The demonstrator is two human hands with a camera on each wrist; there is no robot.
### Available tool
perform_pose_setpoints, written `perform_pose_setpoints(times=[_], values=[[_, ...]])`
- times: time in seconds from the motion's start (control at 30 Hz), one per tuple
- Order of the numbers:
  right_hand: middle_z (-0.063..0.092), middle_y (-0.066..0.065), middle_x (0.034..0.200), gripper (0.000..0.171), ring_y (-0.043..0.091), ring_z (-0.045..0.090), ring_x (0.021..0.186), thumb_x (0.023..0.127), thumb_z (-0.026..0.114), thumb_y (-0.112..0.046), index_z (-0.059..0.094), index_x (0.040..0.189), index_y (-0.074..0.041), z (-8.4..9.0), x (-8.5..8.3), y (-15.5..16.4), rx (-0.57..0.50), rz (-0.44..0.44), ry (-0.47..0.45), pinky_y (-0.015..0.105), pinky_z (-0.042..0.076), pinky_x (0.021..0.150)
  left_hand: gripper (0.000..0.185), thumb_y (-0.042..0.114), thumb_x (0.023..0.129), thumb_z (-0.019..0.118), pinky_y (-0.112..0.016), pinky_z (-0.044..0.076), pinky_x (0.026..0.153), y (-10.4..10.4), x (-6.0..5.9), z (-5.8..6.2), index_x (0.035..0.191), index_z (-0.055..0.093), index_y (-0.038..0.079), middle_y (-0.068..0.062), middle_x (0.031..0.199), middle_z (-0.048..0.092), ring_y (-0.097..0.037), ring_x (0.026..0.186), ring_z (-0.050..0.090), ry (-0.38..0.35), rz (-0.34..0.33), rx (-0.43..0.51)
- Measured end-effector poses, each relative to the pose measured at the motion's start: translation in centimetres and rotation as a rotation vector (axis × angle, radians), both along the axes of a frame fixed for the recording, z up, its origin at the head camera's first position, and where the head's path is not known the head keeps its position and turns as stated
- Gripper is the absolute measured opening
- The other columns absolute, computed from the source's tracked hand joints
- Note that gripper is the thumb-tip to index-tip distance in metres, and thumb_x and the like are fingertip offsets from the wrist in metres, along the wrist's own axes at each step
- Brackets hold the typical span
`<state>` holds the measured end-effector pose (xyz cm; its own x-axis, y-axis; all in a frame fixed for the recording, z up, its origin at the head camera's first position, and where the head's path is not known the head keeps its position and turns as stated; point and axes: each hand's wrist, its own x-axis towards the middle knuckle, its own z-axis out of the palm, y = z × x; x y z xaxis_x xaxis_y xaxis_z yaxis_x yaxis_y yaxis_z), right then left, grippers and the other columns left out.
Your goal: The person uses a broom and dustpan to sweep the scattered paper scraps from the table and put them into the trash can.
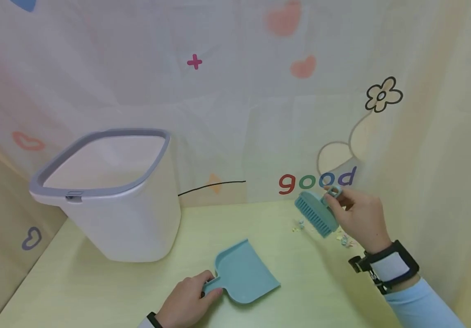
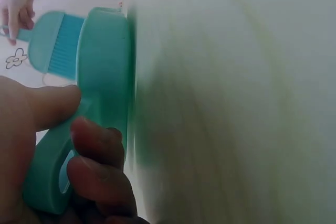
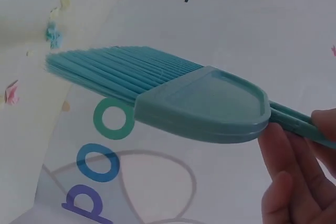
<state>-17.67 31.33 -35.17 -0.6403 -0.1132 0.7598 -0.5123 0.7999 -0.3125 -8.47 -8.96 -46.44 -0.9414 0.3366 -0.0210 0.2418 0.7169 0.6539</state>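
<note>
My left hand (image 1: 188,298) grips the short handle of a teal dustpan (image 1: 245,273), whose flat pan lies low over the table with its wide lip toward the right. In the left wrist view the thumb and fingers wrap the dustpan's handle (image 2: 47,169). My right hand (image 1: 360,218) pinches the handle of a small teal hand brush (image 1: 316,212), held above the table at the back right, bristles pointing down and left. Small scraps of coloured paper (image 1: 345,240) lie on the table below the brush. In the right wrist view the bristles (image 3: 121,69) are apart from the scraps.
A white bin (image 1: 124,223) with a grey-blue rim and no lid stands at the back left of the pale yellow table (image 1: 227,223). A printed curtain (image 1: 235,114) with hearts, a flower and the word "good" hangs behind and along the sides.
</note>
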Motion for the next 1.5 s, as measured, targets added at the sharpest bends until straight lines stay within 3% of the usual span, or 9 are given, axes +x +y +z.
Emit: perform_pose_setpoints(times=[0.17, 0.3, 0.43, 0.77, 0.9, 1.03, 1.13, 1.27, 1.5], values=[[0.072, 0.007, 0.065, 0.012, 0.022, 0.067, 0.057, 0.085, 0.084, -0.01, 0.075, 0.08, -0.005, -0.1, -3.1, 0.6, 0.039, -0.025, -0.02, 0.022, 0.045, 0.053, 0.03, 0.047, 0.099, 0.065, -0.023, 0.031, 0.056, -0.1, 0.2, 0.1, 0.1, 0.063, 0.018, 0.011, 0.068, 0.03, -0.005, 0.059, 0.038, -0.026, 0.004, -0.012], [0.075, 0.009, 0.071, 0.009, 0.023, 0.07, 0.062, 0.088, 0.082, -0.011, 0.079, 0.094, -0.005, -1.2, -4.6, 0.8, 0.068, -0.021, -0.065, 0.029, 0.049, 0.055, 0.031, 0.049, 0.1, 0.065, -0.023, 0.031, 0.056, -0.1, 0.2, 0.1, 0.099, 0.062, 0.018, 0.011, 0.067, 0.03, -0.006, 0.058, 0.038, -0.051, -0.005, -0.01], [0.077, 0.011, 0.075, 0.011, 0.025, 0.072, 0.063, 0.088, 0.081, -0.011, 0.08, 0.098, -0.005, -2.6, -5.3, 1.1, 0.09, -0.043, -0.086, 0.029, 0.048, 0.055, 0.032, 0.051, 0.1, 0.063, -0.024, 0.029, 0.055, -0.1, 0.1, 0.0, 0.099, 0.062, 0.019, 0.011, 0.066, 0.03, -0.006, 0.056, 0.037, -0.064, -0.017, -0.015], [0.077, 0.013, 0.076, 0.008, 0.028, 0.073, 0.066, 0.089, 0.08, -0.011, 0.078, 0.091, -0.003, -4.1, -5.0, -1.0, 0.056, -0.031, -0.138, 0.039, 0.056, 0.057, 0.031, 0.051, 0.1, 0.063, -0.024, 0.028, 0.053, -0.3, 0.1, -0.2, 0.098, 0.061, 0.02, 0.011, 0.065, 0.03, -0.005, 0.055, 0.035, -0.07, -0.025, -0.021], [0.076, 0.011, 0.075, 0.014, 0.025, 0.072, 0.063, 0.09, 0.08, -0.012, 0.079, 0.1, -0.002, -3.7, -4.8, -2.3, 0.009, 0.014, -0.147, 0.032, 0.055, 0.055, 0.03, 0.05, 0.1, 0.064, -0.024, 0.027, 0.053, -0.3, -0.1, -0.2, 0.096, 0.061, 0.02, 0.011, 0.065, 0.029, -0.005, 0.055, 0.034, -0.065, -0.026, -0.025], [0.076, 0.01, 0.074, 0.016, 0.021, 0.07, 0.06, 0.087, 0.082, -0.009, 0.08, 0.102, -0.003, -3.1, -5.1, -2.6, 0.003, 0.044, -0.078, 0.03, 0.053, 0.055, 0.029, 0.049, 0.1, 0.065, -0.023, 0.026, 0.053, -0.3, -0.4, -0.1, 0.093, 0.06, 0.021, 0.011, 0.066, 0.029, -0.004, 0.055, 0.035, -0.052, -0.028, -0.021], [0.078, 0.011, 0.078, 0.015, 0.022, 0.07, 0.06, 0.085, 0.084, -0.005, 0.08, 0.099, -0.004, -3.0, -5.4, -2.3, 0.031, 0.074, -0.039, 0.036, 0.057, 0.055, 0.03, 0.05, 0.099, 0.065, -0.023, 0.026, 0.053, -0.4, -0.6, -0.1, 0.091, 0.061, 0.022, 0.012, 0.066, 0.03, -0.003, 0.055, 0.035, -0.043, -0.027, -0.015], [0.079, 0.013, 0.085, 0.02, 0.024, 0.071, 0.064, 0.083, 0.085, -0.003, 0.081, 0.103, -0.005, -3.6, -5.5, -1.8, 0.079, 0.103, -0.061, 0.042, 0.059, 0.057, 0.031, 0.054, 0.098, 0.065, -0.023, 0.027, 0.053, -0.5, -0.7, -0.3, 0.09, 0.062, 0.024, 0.013, 0.065, 0.031, -0.003, 0.055, 0.036, -0.041, -0.021, -0.012], [0.08, 0.009, 0.09, 0.023, 0.017, 0.068, 0.066, 0.083, 0.085, -0.007, 0.081, 0.106, -0.008, -5.0, -4.5, -1.2, 0.182, 0.092, -0.113, 0.033, 0.054, 0.059, 0.031, 0.056, 0.097, 0.065, -0.023, 0.027, 0.052, -0.5, -0.7, -0.5, 0.094, 0.063, 0.025, 0.013, 0.064, 0.032, -0.003, 0.054, 0.036, -0.047, -0.011, -0.016]])
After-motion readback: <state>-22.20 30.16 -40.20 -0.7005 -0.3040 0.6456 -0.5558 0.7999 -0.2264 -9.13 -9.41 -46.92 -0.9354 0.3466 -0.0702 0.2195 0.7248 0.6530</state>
